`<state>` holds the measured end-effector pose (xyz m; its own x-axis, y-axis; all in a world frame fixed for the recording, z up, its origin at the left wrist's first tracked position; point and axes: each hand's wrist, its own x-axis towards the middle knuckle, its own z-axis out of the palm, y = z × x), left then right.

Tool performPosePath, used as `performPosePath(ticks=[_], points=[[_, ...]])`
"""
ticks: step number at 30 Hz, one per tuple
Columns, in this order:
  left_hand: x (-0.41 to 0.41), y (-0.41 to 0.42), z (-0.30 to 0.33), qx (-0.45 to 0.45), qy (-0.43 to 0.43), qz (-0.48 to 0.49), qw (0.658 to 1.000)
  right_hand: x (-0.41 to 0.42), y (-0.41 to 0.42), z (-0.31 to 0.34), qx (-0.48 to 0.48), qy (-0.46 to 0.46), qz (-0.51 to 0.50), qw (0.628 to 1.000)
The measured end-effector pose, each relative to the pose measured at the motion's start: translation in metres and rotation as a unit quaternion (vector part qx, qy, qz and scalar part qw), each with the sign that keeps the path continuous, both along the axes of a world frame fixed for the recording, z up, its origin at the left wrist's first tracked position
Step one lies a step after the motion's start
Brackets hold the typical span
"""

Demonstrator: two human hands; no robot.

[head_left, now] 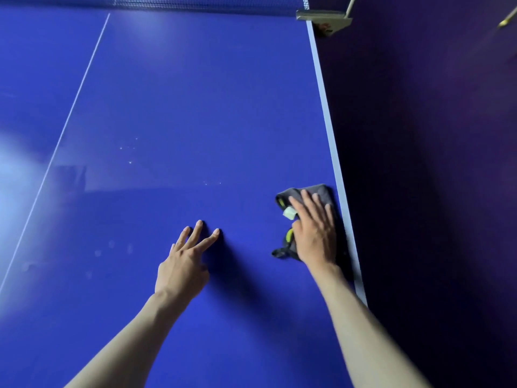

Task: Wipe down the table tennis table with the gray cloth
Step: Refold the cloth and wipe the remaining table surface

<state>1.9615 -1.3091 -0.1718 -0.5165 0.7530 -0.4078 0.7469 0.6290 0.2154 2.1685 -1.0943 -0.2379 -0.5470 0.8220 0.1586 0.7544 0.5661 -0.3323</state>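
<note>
My right hand (314, 228) lies flat, fingers straight, pressing the gray cloth (306, 198) onto the table (195, 93), just inside the white edge line (330, 130) on the right side. The cloth is bunched, with a pale tag and yellow-green trim showing beside my thumb. My left hand (184, 264) holds nothing; its spread fingertips rest on the blue surface near the middle. As for progress, I judge the wipe far from finished: small white specks (130, 162) still sit ahead toward the centre line (70, 113), faint smudges mark the near left, and the stretch up to the net (195, 2) looks untouched, though I cannot tell for sure.
</note>
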Motion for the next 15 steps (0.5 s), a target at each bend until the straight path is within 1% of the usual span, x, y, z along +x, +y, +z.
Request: performPosePath(ticks=[3,5,7,9,10,11,12,15], points=[[0.002,0.0,-0.002,0.001,0.002,0.0,1.0,0.039,0.027,0.0,-0.004,-0.003,-0.005,1.0],[0.003,0.0,0.0,0.003,0.001,-0.002,1.0,0.043,0.028,-0.003,-0.001,0.0,-0.023,1.0],[0.005,0.002,0.001,0.01,0.0,0.004,1.0,0.029,0.02,-0.004,0.009,0.02,-0.078,0.997],[0.009,0.004,-0.002,0.02,0.004,0.015,1.0,-0.001,0.002,-0.004,0.005,0.06,-0.149,0.987],[0.012,0.006,-0.005,0.026,0.011,0.022,0.999,-0.02,-0.01,-0.003,-0.003,0.079,-0.167,0.983],[0.015,0.009,-0.008,0.04,0.027,0.029,0.998,-0.041,-0.023,-0.002,-0.01,0.09,-0.159,0.983],[0.018,0.014,-0.009,0.055,0.045,0.036,0.997,-0.063,-0.035,0.0,-0.016,0.096,-0.13,0.987],[0.022,0.029,-0.011,0.078,0.085,0.074,0.991,-0.11,-0.063,0.002,-0.029,0.059,-0.006,0.998]])
